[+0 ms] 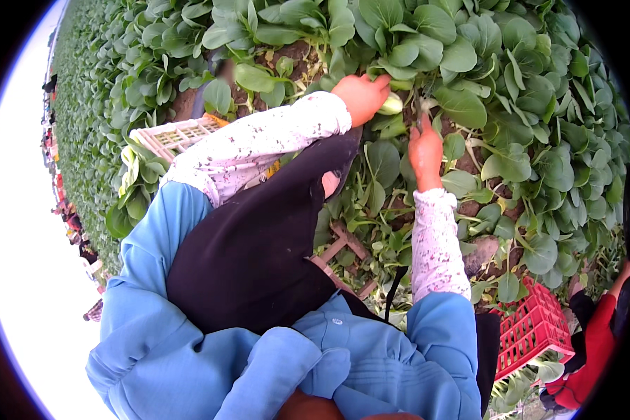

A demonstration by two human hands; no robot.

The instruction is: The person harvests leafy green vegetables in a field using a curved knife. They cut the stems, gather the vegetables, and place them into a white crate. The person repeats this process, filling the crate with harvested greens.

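My left hand (362, 98) is closed on a bok choy (391, 105) with a pale, thick base, at the near edge of the leafy rows. Its leaves run in among the other plants, so I cannot tell where they end. Just to the right, my right hand (425, 152) grips a small knife (418, 103), its narrow dark blade reaching up among the stems. The handle is hidden in my fingers. Next to the blade shows the whitish base of another plant (428, 103). Both forearms wear pale flowered sleeves.
Dense bok choy (462, 105) grows ahead and to both sides. A pale pink crate (178, 136) stands left, beside cut bok choy (138, 183). At lower right are a red crate (535, 329) and a person in red (591, 357). Loose leaves and a brownish frame (344, 245) lie below me.
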